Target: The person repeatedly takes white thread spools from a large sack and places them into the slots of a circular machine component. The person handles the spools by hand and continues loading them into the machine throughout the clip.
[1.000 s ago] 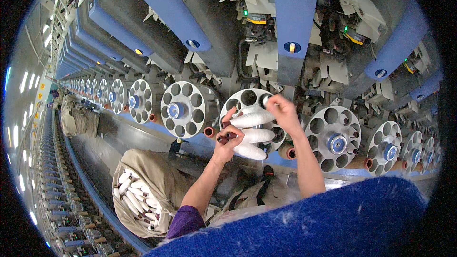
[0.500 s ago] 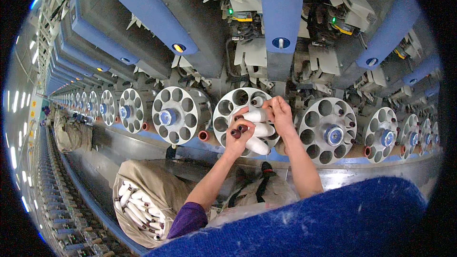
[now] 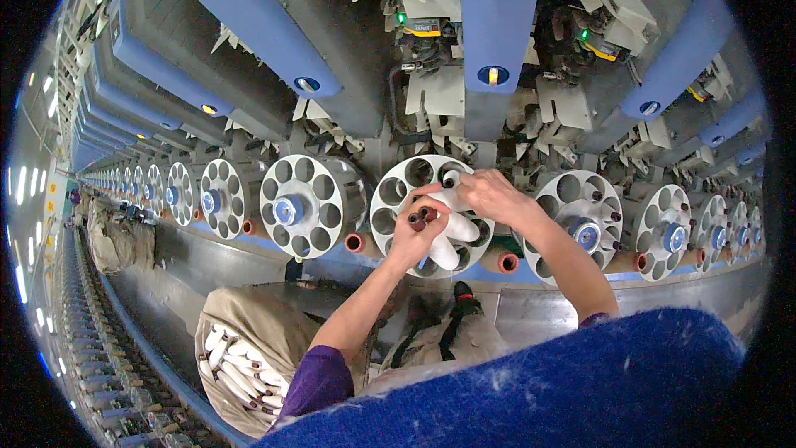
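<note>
My left hand point(image 3: 417, 236) is closed around several white yarn bobbins point(image 3: 440, 252). Their brown tube ends stick out by its thumb, and the white bodies fan out to the right. Close beside it, my right hand point(image 3: 491, 197) has its fingers pressed together against the uppermost white bobbin; what they pinch is hidden. Both hands are in front of a round white magazine point(image 3: 385, 222) with round pockets. At the top of this magazine, a bobbin end with a dark hole point(image 3: 450, 178) shows by my right fingertips.
More round magazines point(image 3: 300, 236) with blue hubs line the machine on both sides. One on the right point(image 3: 587, 187) holds several brown-ended tubes. A beige sack point(image 3: 249, 303) of white bobbins stands at lower left. Reddish tubes point(image 3: 507, 263) lie below the magazines. Blue machine columns point(image 3: 494, 25) rise behind.
My right hand has shifted slightly left and turned, its forearm now slanting in from farther right. My left hand still holds bobbins, with fewer brown ends showing.
</note>
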Demonstrator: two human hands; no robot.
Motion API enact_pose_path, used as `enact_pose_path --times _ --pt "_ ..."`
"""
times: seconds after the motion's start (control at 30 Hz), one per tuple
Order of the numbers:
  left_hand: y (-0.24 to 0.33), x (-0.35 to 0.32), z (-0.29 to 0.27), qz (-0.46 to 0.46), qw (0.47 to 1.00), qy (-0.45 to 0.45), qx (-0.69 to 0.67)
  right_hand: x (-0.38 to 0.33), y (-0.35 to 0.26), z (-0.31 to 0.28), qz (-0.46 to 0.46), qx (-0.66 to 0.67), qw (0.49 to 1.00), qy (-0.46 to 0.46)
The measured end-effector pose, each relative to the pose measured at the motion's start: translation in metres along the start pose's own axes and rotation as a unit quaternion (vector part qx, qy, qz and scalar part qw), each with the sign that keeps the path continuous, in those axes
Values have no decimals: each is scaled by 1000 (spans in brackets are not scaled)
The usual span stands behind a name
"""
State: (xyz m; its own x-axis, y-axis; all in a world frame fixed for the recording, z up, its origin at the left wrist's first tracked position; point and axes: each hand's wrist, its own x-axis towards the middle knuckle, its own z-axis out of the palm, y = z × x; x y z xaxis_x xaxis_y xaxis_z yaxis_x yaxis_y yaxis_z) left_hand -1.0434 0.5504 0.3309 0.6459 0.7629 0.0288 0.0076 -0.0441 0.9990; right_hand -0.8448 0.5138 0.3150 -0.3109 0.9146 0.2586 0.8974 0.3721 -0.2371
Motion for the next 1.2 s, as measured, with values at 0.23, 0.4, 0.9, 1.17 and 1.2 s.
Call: enact_pose_path --times 0.23,0.4,0.9,1.17,1.2 --pt "-6 -6 -13 85 993 24 -78 -18 -29 -3 164 778 543 272" --pt "-11 -9 -21 42 987 42 -151 -36 -56 10 292 447 837 124" --pt "-16 -16 8 85 994 67 30 -46 -69 19 208 309 893 253" --pt "-13 -30 -44 95 952 0 -292 -26 -117 -7 203 528 806 175" --pt "-13 -32 -47 105 951 -15 -291 -19 -124 -6 223 468 847 115"
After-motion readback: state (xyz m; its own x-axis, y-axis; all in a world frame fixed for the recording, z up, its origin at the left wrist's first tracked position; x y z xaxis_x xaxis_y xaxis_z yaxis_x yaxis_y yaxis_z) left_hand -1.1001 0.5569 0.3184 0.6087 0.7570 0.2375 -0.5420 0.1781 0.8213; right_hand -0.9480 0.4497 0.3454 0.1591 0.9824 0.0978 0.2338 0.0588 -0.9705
